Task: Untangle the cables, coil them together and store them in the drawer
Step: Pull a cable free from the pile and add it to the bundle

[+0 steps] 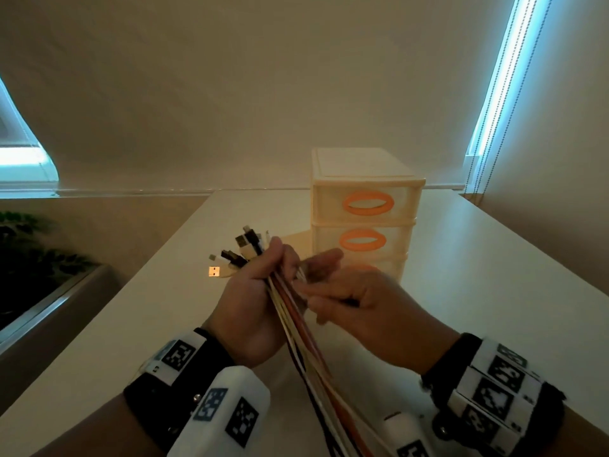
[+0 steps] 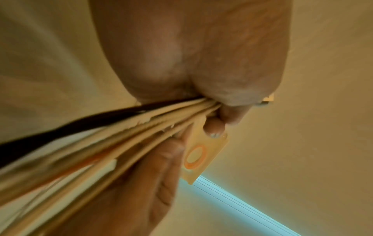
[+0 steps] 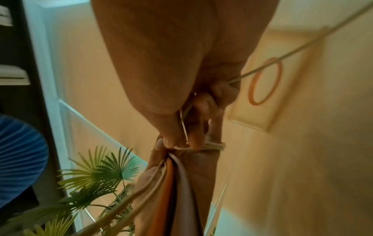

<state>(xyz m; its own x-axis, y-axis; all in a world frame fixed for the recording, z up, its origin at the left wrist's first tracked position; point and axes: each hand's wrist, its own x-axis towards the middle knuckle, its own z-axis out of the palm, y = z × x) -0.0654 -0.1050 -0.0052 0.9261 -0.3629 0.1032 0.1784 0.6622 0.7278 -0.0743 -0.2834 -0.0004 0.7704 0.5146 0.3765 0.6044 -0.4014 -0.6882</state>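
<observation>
Now both hands grasp cables above the white table (image 1: pixel 494 275).
Left hand (image 1: pixel 253 301) clenches the bundle of white, black and orange cables (image 1: pixel 306 341); right hand (image 1: pixel 359 301) pinches one thin white cable (image 3: pixel 182 123) near the cream plastic drawer unit (image 1: pixel 365 209).

The cables (image 1: pixel 298 328) — white, cream, orange and black — run as one straight bundle; their plug ends fan out just above the grip, the long strands trailing below it. The drawer (image 1: pixel 364 203) unit stands shut beyond.

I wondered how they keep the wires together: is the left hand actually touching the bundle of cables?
Touching. The head view shows the left hand gripping the cables just below their plugs.
</observation>
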